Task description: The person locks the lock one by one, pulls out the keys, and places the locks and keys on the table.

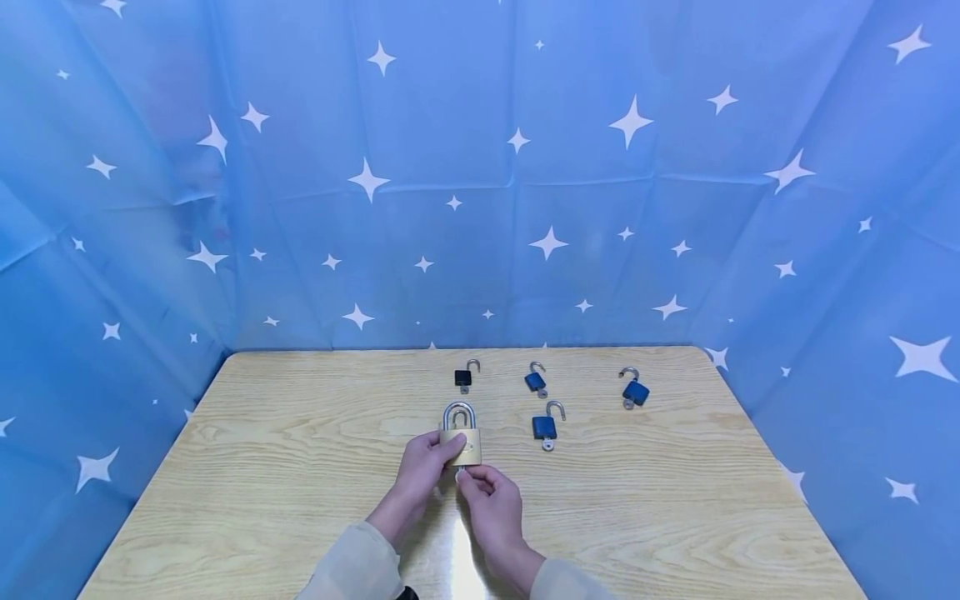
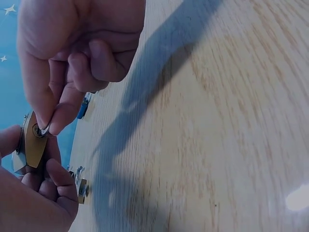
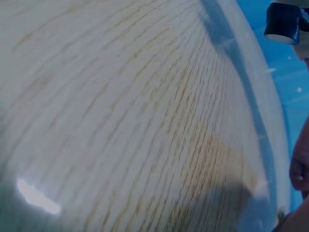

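Observation:
A large brass padlock [image 1: 471, 454] is held up over the table by my left hand [image 1: 422, 468], thumb across its front face. The padlock's steel shackle stands upward, with both legs meeting the body. Below it, my right hand [image 1: 495, 507] pinches a key [image 2: 45, 130] between thumb and index finger at the keyhole in the padlock's underside. Most of the key is hidden by the fingertips. Behind the held padlock, a smaller brass-coloured padlock [image 2: 82, 189] is partly visible past the left hand's fingers.
Farther back on the wooden table [image 1: 300, 467] lie a black padlock [image 1: 462, 378] and blue padlocks [image 1: 544, 427], [image 1: 535, 382], [image 1: 636, 392], shackles open and keys inserted. A blue star-patterned curtain [image 1: 480, 208] encloses the back and sides. A black wrist device [image 3: 282, 23] appears in the right wrist view.

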Motion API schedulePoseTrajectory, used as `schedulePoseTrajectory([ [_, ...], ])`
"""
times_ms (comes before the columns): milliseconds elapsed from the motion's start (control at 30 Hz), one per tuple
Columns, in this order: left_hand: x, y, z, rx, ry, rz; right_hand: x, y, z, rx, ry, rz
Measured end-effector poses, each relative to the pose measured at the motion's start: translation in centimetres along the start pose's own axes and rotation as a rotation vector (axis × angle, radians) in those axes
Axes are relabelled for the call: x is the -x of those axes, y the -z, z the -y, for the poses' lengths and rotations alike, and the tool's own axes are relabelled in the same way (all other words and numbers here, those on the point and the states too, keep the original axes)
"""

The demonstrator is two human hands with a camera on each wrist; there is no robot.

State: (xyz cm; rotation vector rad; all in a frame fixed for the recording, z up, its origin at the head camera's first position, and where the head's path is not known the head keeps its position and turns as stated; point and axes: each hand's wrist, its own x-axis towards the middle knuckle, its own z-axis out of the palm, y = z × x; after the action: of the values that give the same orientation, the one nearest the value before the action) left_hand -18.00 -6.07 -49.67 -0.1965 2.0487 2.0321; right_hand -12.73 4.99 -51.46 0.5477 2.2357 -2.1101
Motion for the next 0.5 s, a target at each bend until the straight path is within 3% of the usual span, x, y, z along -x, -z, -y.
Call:
schedulePoseTrajectory([
  [500,0.07,0.82,-0.29,-0.060,-0.002,-0.054,-0.13,-0.42,0.21,0.001,-0.002,0.090],
])
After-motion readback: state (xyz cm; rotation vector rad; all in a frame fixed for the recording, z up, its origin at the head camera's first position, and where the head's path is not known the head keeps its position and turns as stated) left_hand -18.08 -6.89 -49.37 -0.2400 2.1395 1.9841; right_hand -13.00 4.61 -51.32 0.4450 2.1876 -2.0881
